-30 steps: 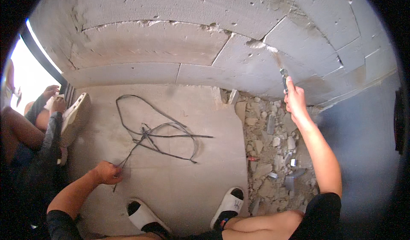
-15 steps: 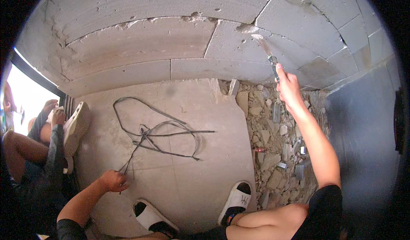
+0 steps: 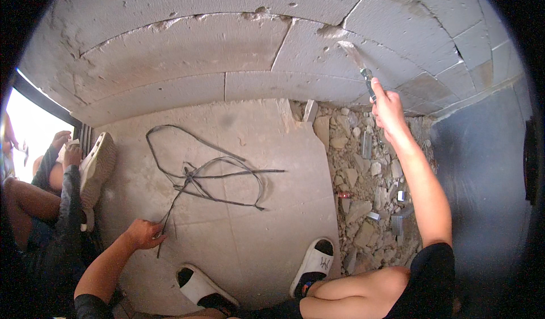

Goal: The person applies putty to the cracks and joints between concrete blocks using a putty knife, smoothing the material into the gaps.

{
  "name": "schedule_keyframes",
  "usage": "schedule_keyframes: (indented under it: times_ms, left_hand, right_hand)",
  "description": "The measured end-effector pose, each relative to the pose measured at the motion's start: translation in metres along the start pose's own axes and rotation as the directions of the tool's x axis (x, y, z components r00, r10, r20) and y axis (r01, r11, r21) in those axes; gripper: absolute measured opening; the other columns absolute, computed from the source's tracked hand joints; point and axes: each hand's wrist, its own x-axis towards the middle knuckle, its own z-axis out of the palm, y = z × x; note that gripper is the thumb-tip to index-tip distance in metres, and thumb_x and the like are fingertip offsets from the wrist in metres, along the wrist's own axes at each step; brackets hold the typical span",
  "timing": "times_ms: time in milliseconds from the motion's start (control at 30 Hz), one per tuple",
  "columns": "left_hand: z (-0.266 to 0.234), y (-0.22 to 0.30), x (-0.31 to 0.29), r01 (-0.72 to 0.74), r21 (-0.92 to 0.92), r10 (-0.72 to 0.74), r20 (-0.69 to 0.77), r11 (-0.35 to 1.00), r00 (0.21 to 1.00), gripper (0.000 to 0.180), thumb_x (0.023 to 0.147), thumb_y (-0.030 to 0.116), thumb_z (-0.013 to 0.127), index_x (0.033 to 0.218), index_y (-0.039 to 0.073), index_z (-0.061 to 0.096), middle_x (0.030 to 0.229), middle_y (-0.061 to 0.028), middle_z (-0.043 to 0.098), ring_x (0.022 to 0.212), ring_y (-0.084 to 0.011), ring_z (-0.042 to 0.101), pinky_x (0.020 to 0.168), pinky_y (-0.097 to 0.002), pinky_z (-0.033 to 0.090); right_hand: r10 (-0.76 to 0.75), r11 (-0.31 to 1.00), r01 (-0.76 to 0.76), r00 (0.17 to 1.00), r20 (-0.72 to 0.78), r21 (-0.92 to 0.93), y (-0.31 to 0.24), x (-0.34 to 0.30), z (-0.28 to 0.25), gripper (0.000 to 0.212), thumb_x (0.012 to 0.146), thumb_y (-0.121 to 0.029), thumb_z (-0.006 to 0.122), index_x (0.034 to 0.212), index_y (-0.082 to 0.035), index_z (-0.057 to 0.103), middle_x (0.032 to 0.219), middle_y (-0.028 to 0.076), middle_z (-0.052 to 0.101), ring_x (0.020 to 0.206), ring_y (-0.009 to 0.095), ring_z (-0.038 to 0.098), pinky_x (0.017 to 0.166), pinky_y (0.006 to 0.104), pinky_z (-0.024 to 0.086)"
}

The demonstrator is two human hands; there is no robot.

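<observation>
Fingers of the right hand [image 3: 389,111], in the head view, curl round a scraper [image 3: 357,59] by its handle, blade near the block wall [image 3: 187,52]; those of the left hand [image 3: 143,234] pinch a dark cord [image 3: 188,176] looped across the floor [image 3: 278,228].

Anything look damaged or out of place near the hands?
Yes: a gouge mars the block wall beyond the scraper, breaking its joint; loose rubble lies beside the smoother floor; the dark cord in the left hand is tangled.

Metal scraper blade [image 3: 354,56], rough matt wall [image 3: 187,49]
</observation>
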Motion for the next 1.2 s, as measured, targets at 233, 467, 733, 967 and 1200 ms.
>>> schedule_keyframes:
  times_ms: [233, 467, 733, 967, 1200]
  left_hand:
    - [-0.004, 0.008, -0.010, 0.020, -0.071, -0.014, 0.090, 0.997, 0.996, 0.035, 0.084, 0.041, 0.062, 0.072, 0.008, 0.059, 0.069, -0.0128, 0.064, 0.066, -0.0356, 0.065, 0.061, -0.0462, 0.052]
    - [0.006, -0.004, -0.004, 0.007, -0.020, -0.006, 0.049, 1.000, 0.999, 0.031, 0.084, 0.036, 0.063, 0.072, 0.008, 0.059, 0.069, -0.0102, 0.064, 0.066, -0.0332, 0.065, 0.062, -0.0445, 0.053]
    - [-0.016, 0.005, 0.005, -0.068, -0.041, 0.068, 0.003, 0.997, 0.998, 0.029, 0.086, 0.034, 0.062, 0.076, 0.007, 0.058, 0.070, -0.0090, 0.064, 0.064, -0.0323, 0.065, 0.060, -0.0444, 0.052]
    - [-0.012, 0.004, 0.000, -0.055, -0.023, 0.056, 0.019, 0.998, 0.998, 0.029, 0.085, 0.033, 0.063, 0.076, 0.007, 0.057, 0.065, -0.0108, 0.063, 0.064, -0.0328, 0.065, 0.060, -0.0448, 0.052]
    - [-0.009, 0.002, -0.001, -0.059, -0.043, 0.060, 0.005, 0.997, 0.998, 0.029, 0.083, 0.033, 0.064, 0.073, 0.007, 0.058, 0.067, -0.0103, 0.064, 0.065, -0.0325, 0.065, 0.061, -0.0444, 0.052]
  right_hand:
    - [0.059, 0.997, -0.063, 0.993, 0.100, 0.036, -0.018, -0.001, -0.006, 0.049, 0.090, -0.052, 0.061, 0.069, -0.009, 0.051, 0.053, -0.006, 0.042, 0.037, 0.003, 0.031, 0.034, 0.0231, 0.021]
    - [-0.029, 1.000, 0.028, 0.978, 0.207, 0.006, -0.043, 0.002, -0.005, 0.034, 0.087, -0.039, 0.064, 0.076, -0.008, 0.053, 0.054, -0.006, 0.041, 0.039, 0.003, 0.028, 0.034, 0.0229, 0.019]
    - [0.049, 0.915, -0.185, 0.933, 0.357, 0.358, -0.073, 0.011, -0.022, 0.025, 0.094, -0.030, 0.048, 0.093, -0.005, 0.051, 0.060, -0.004, 0.045, 0.040, 0.003, 0.027, 0.037, 0.0216, 0.021]
    - [-0.008, 0.860, -0.225, 0.891, 0.453, 0.458, -0.079, 0.008, -0.019, 0.025, 0.095, -0.028, 0.049, 0.097, -0.003, 0.048, 0.067, -0.002, 0.047, 0.045, 0.003, 0.031, 0.039, 0.0204, 0.024]
    - [-0.066, 0.813, -0.229, 0.877, 0.476, 0.536, -0.088, 0.014, -0.017, 0.029, 0.095, -0.029, 0.052, 0.096, 0.001, 0.048, 0.066, -0.002, 0.047, 0.044, 0.003, 0.031, 0.039, 0.0201, 0.026]
